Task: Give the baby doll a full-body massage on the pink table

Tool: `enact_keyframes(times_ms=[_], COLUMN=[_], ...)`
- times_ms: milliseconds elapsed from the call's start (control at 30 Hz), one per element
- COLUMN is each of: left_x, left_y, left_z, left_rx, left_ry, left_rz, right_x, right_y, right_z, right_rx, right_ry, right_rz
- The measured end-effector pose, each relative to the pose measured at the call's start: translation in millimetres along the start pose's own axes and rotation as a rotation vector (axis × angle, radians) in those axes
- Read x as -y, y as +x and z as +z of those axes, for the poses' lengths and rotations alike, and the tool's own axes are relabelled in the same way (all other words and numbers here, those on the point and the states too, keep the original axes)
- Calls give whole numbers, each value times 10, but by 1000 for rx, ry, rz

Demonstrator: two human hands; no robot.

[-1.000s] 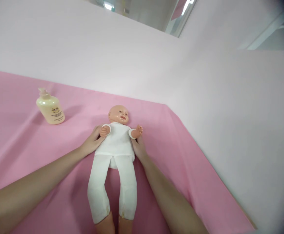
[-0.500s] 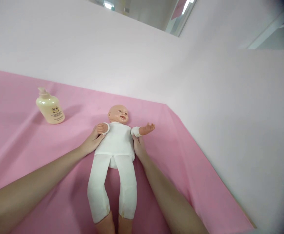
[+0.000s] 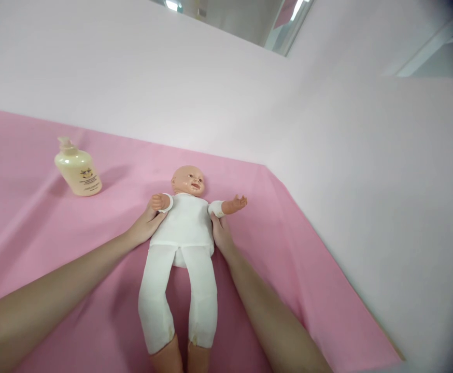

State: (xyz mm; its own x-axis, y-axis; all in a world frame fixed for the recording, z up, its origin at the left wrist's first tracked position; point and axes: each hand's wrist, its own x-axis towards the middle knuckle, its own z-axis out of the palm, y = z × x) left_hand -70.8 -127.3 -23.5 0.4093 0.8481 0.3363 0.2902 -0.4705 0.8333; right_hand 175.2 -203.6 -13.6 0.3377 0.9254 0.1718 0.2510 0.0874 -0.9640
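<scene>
Hands on doll's sides, doll on pink sheet

Doll (image 3: 183,233) in white clothes lies face up mid-sheet, head far, legs near. Left hand (image 3: 145,227) cups its torso from the left under the doll's arm, fingers loosely curled against the cloth, not closed around anything. Right hand (image 3: 221,233) presses the right side below the outstretched arm; fingers mostly hidden, curl unclear. Cream pump bottle (image 3: 78,173) stands far left on pink sheet (image 3: 296,269), well apart

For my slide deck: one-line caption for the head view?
Both hands, left hand and right hand, flank a baby doll on pink sheet.
</scene>
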Motion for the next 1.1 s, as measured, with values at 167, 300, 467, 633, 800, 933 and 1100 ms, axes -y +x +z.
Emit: enact_keyframes(times_ms=[167,300,467,633,800,933,1100], left_x=[0,-105,-218,-226,-234,-232,-161], left_y=[-12,-49,-74,-69,-68,-69,-57], left_z=[-4,-34,-55,-46,-47,-38,-13], left_rx=[28,45,94,91,95,93,5], left_ry=[-11,45,156,221,233,184,1], left_rz=[-7,84,126,149,153,130,49], right_x=[8,34,115,153,162,153,26], right_y=[-13,-21,-40,-47,-48,-45,7], right_z=[-2,-7,-7,-26,-39,-29,-8], right_rx=[9,51,115,167,194,191,105], right_ry=[-31,-158,-284,-325,-346,-321,-135], right_rz=[-14,-152,-280,-301,-308,-289,-172])
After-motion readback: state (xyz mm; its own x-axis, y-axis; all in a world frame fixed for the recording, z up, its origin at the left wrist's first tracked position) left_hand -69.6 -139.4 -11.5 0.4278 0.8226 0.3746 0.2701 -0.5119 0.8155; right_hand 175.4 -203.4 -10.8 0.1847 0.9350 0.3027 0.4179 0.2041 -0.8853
